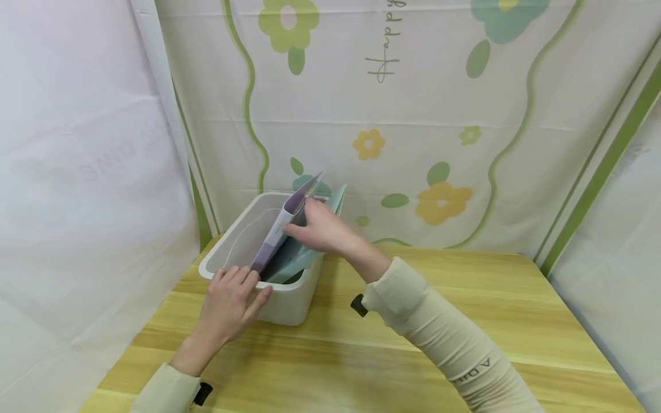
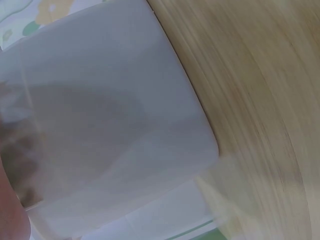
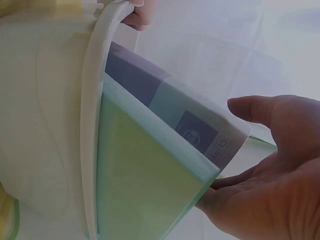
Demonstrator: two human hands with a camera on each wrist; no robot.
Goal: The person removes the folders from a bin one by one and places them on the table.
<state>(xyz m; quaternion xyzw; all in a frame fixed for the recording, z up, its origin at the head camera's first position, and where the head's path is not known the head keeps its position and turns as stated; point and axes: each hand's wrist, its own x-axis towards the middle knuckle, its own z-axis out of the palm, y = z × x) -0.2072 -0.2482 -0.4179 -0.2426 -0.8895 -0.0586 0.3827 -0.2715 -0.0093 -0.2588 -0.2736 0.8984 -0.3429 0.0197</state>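
Observation:
A white plastic bin (image 1: pixel 294 304) stands on the wooden table, its wall (image 2: pixel 110 115) filling much of the left wrist view. My left hand (image 1: pixel 229 304) grips the bin's near rim, fingers over the edge and thumb along the outside. Inside, a purple file folder (image 1: pixel 265 249) with a pale spine label (image 3: pixel 195 135) leans up toward the back right. Beside it slants a mint-green folder (image 1: pixel 296 261), its cover (image 3: pixel 140 175) facing the right wrist camera. My right hand (image 1: pixel 322 226) holds the purple folder's upper end, thumb at the spine, fingertips hidden between the folders.
The wooden table (image 1: pixel 439 327) extends right of the bin and toward me. Behind it hangs a white cloth (image 1: pixel 320 97) printed with flowers, close to the bin's far side. Another pale cloth (image 1: pixel 93 189) hangs along the left edge.

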